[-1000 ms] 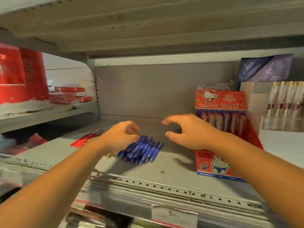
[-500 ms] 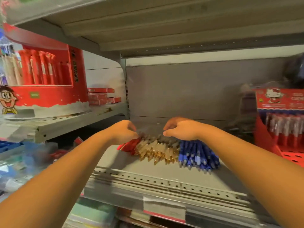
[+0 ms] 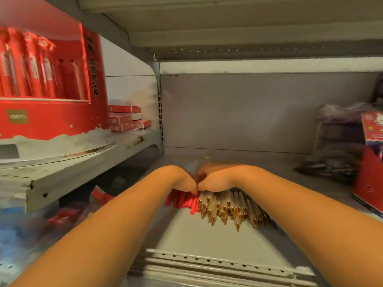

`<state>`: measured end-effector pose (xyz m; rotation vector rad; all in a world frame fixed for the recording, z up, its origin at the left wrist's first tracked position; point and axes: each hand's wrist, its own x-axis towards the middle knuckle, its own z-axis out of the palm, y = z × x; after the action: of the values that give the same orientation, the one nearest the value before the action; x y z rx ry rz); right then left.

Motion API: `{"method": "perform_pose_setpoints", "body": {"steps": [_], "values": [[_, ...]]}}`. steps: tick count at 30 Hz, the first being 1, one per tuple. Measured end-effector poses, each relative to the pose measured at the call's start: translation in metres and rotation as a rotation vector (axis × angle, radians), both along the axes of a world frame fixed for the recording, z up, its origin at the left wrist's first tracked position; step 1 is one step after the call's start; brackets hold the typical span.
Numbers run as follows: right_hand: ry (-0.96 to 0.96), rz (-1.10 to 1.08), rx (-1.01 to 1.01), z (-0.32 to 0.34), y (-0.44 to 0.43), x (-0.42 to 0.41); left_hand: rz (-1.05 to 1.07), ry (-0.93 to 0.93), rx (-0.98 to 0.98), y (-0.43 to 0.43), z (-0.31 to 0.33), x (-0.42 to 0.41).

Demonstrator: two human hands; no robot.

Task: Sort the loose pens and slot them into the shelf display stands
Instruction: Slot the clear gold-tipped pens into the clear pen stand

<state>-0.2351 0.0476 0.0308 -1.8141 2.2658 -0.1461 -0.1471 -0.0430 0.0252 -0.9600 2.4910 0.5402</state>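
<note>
Pens (image 3: 226, 206) lie under left hand (image 3: 180, 179) and right hand (image 3: 215, 180), grips hidden; hasty sweeping could roll them off the shelf (image 3: 207, 241) front.

The green label (image 3: 17, 116) on the big red display stand (image 3: 51, 123) at the left says "deli". Chinese writing runs down its side, too blurry to read.

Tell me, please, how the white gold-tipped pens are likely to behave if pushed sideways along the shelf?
The white pens look slim and round, so they would probably roll on the smooth shelf. Lying loose side by side, the row likely fans out unevenly. Each looks rigid and light.
</note>
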Motion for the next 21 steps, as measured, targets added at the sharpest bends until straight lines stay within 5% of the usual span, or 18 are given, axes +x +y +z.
{"method": "perform_pose_setpoints", "body": {"steps": [11,21], "values": [[0.010,0.128,-0.045,-0.016,0.018,-0.043,-0.046,0.028,0.238,-0.029,-0.016,-0.001],[0.091,0.198,0.050,-0.015,0.013,-0.047,0.051,0.150,0.166,-0.029,-0.023,-0.003]]}}
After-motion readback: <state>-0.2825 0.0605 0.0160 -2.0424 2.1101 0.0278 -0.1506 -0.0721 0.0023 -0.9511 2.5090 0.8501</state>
